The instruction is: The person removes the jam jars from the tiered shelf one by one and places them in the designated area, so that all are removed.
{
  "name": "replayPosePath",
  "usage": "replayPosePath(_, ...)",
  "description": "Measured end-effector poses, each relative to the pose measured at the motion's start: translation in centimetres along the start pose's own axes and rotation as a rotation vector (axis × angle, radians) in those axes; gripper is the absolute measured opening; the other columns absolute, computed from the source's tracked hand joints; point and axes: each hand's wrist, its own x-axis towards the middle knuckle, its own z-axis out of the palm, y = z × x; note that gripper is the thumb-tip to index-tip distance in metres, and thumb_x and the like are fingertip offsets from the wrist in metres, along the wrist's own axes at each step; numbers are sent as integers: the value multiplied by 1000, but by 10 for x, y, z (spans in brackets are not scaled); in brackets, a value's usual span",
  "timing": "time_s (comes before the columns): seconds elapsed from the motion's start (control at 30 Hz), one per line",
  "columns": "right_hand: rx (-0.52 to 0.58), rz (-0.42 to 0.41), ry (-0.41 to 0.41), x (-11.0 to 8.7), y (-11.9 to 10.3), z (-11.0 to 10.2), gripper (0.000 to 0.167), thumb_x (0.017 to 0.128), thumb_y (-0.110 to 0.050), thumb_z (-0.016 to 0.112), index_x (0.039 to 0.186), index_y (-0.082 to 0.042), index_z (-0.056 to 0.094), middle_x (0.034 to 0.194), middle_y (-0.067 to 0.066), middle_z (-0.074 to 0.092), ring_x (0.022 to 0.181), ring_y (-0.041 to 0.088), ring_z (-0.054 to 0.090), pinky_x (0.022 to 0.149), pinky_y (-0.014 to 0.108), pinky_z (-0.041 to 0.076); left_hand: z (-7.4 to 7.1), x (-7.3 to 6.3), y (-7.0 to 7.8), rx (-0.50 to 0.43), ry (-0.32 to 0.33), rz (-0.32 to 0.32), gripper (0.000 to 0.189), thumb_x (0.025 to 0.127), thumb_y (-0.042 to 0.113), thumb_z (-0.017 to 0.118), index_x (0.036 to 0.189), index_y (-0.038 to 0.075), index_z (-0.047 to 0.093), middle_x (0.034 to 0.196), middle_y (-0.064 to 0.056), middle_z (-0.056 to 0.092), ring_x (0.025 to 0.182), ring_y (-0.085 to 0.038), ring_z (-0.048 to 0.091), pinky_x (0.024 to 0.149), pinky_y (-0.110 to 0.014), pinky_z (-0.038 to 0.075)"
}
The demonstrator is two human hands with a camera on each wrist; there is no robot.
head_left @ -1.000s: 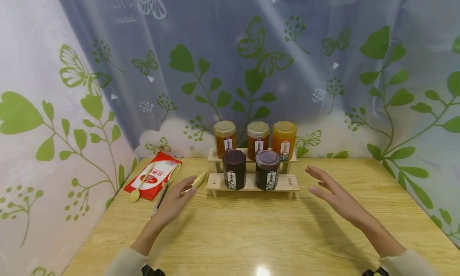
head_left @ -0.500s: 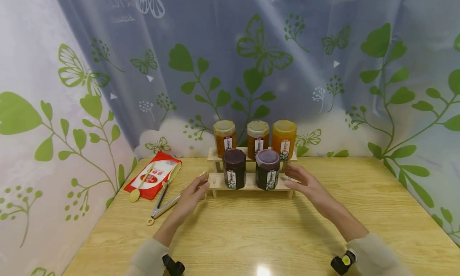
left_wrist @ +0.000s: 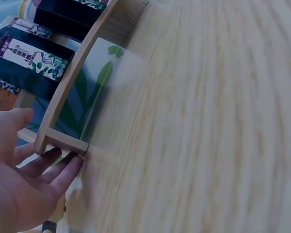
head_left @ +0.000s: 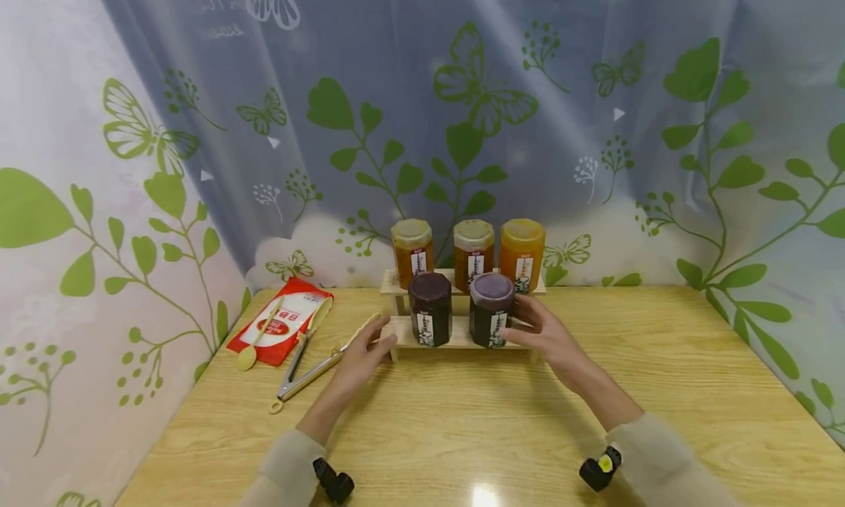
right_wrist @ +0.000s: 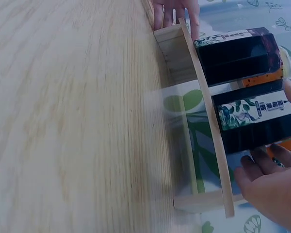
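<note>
A two-step wooden rack [head_left: 403, 328] bears dark jars in front and amber or orange jars behind. My right hand [head_left: 551, 340] is at the right dark jar [head_left: 490, 323]; its thumb lies at the label and its fingers reach round the far side, holding it. In the right wrist view the fingers [right_wrist: 257, 167] curl against that jar's side. My left hand [head_left: 359, 353] rests at the left end of the lower step, beside the left dark jar [head_left: 430, 318]. In the left wrist view its fairly straight fingers [left_wrist: 68, 172] meet the rack's leg [left_wrist: 65, 140], with the thumb above the step.
Left of the rack lie metal tongs [head_left: 306, 378] and a red and white packet [head_left: 284, 323] with a yellowish spoon [head_left: 247, 358] on it. Three lighter jars [head_left: 474, 254] stand on the rear step. A patterned curtain [head_left: 561, 162] hangs behind the table.
Both hands have moved inward to the rack from either side. The right hand has gone from apart to round the right dark jar; the left has reached the step's end. Jars and rack stay put.
</note>
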Motion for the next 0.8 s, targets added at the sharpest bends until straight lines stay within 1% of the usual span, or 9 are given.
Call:
replayPosePath(0.03, -3, -3, 7, 1, 1, 1, 81, 98, -19, 73, 163, -5, 26, 164, 25, 32, 151, 46, 30, 119, 60, 29, 0, 1, -1, 2, 4, -1, 58, 107, 28, 61, 160, 11, 42, 161, -25, 37, 145, -45, 40, 109, -56, 45)
replayPosePath(0.07, -8, -6, 11, 2, 1, 3, 81, 98, -20, 74, 163, -5, 27, 164, 24, 33, 150, 45, 31, 119, 60, 30, 0, 4, -6, 12, 11, 4, 59, 107, 29, 62, 159, 11, 42, 161, -24, 38, 146, -45, 39, 110, -56, 43)
replayPosePath(0.17, -18, -13, 25, 5, 1, 7, 79, 98, -20, 75, 162, -6, 30, 163, 23, 35, 150, 43, 33, 119, 60, 30, 1, 5, -7, 26, 24, 7, 60, 105, 27, 65, 159, 12, 44, 163, -19, 39, 148, -42, 37, 115, -56, 37)
replayPosePath(0.3, -20, -12, 58, 8, 1, 13, 77, 97, -18, 76, 159, -5, 33, 161, 23, 38, 149, 42, 36, 118, 58, 32, 2, 7, -8, 37, 39, 26, 61, 103, 26, 68, 158, 11, 45, 164, -17, 39, 150, -40, 36, 118, -55, 33)
replayPosePath(0.37, -22, -5, 79, 9, 1, 16, 77, 96, -17, 77, 159, -4, 33, 159, 23, 40, 147, 41, 38, 117, 57, 34, 3, 8, -9, 44, 45, 40, 62, 103, 26, 69, 157, 10, 46, 164, -17, 39, 149, -41, 37, 118, -55, 34)
replayPosePath(0.47, -37, -2, 117, 12, 1, 22, 79, 94, -15, 79, 157, -3, 33, 157, 24, 43, 144, 40, 41, 115, 54, 36, 4, 8, -10, 57, 56, 36, 64, 101, 28, 72, 157, 13, 46, 163, -16, 39, 146, -41, 42, 113, -55, 40)
replayPosePath(0.6, -58, -14, 162, 14, 1, 28, 79, 92, -14, 80, 156, -3, 34, 154, 23, 45, 143, 38, 43, 114, 52, 36, 4, 8, -10, 62, 65, 7, 66, 99, 32, 75, 157, 17, 47, 163, -17, 40, 142, -41, 47, 106, -55, 46)
replayPosePath(0.67, -65, -20, 171, 15, 1, 29, 79, 92, -15, 81, 155, -3, 34, 154, 22, 45, 143, 38, 42, 115, 52, 35, 4, 9, -10, 65, 66, 6, 67, 98, 33, 75, 157, 18, 47, 162, -19, 41, 141, -41, 48, 105, -55, 47)
replayPosePath(0.8, -75, -26, 177, 16, 1, 30, 79, 93, -17, 81, 156, -5, 35, 155, 21, 45, 144, 37, 41, 117, 54, 33, 5, 9, -8, 55, 59, 0, 69, 97, 33, 76, 157, 17, 46, 158, -20, 46, 135, -40, 55, 97, -51, 51)
